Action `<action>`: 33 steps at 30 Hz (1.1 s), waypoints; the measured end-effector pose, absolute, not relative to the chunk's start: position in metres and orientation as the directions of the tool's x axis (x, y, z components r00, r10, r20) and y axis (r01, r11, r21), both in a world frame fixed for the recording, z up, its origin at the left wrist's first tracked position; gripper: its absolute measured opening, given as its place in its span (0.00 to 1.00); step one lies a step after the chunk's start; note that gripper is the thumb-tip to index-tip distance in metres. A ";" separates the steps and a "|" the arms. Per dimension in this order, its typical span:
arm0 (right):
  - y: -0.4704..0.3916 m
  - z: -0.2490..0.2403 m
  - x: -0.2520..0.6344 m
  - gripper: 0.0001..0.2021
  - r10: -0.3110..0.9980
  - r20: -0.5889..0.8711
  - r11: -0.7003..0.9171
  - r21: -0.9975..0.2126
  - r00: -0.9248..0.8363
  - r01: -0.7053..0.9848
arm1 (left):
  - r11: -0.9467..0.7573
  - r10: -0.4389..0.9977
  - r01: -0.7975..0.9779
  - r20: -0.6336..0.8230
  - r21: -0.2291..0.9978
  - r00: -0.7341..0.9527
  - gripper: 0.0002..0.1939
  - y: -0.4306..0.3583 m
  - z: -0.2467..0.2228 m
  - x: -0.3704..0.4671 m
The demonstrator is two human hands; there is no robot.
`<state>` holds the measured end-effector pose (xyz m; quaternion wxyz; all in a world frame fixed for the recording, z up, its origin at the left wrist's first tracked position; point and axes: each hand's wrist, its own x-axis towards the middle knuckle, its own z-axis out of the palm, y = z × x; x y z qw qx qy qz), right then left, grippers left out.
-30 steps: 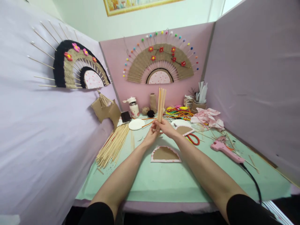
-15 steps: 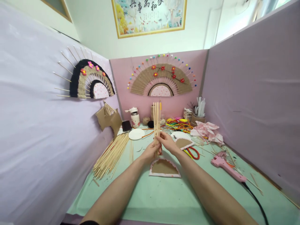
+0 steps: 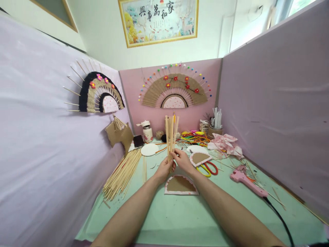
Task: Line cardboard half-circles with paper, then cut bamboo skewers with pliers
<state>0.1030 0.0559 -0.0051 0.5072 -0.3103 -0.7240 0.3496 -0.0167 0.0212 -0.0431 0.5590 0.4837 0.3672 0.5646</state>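
While the left hand point(image 3: 164, 168) is clamped around the lower part of a bundle of thin sticks point(image 3: 168, 132), the right hand point(image 3: 182, 161) meets the same bundle from the right, its fingertips against the sticks just above the left hand's grip; whether they pinch any of them, I cannot tell. The bundle stands roughly upright above the middle of the green-covered surface point(image 3: 177, 219), its tops spread slightly apart.

Nearer than the hands lies a half-round cardboard piece point(image 3: 181, 184) with a pink-and-white edging, its straight side toward the near edge. A smaller-looking half-round piece point(image 3: 200, 157) lies farther off to the right, beside scissors point(image 3: 214, 168) with red and yellow handles. At the right, a pink glue gun point(image 3: 248, 183) rests with its black cord running toward the near edge.

To the left, a large pile of sticks point(image 3: 123, 175) fans out toward the near side, and a few loose sticks point(image 3: 144, 169) lie between it and the left hand. Beyond these are a white disc point(image 3: 149, 149), a dark object point(image 3: 138, 141) and a bottle point(image 3: 147, 133). Coloured cords point(image 3: 195, 138) and crumpled pink material point(image 3: 226, 144) fill the far right. A woven fan point(image 3: 151, 96) hangs on the far panel, another decorated fan point(image 3: 91, 99) on the left one.
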 end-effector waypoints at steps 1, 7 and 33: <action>0.057 -0.006 0.103 0.13 0.803 0.522 0.567 -0.818 -0.289 0.098 | -0.101 0.987 -0.274 0.131 0.956 0.092 0.26 0.021 -0.043 -0.017; 0.059 -0.007 0.103 0.12 0.811 0.514 0.554 -0.828 -0.281 0.085 | -0.102 0.987 -0.238 0.128 0.966 0.094 0.30 0.020 -0.040 -0.018; 0.079 0.001 0.113 0.21 0.884 0.467 0.450 -0.863 -0.026 -0.228 | -0.139 0.981 -0.010 0.139 0.990 0.137 0.29 0.011 -0.030 -0.014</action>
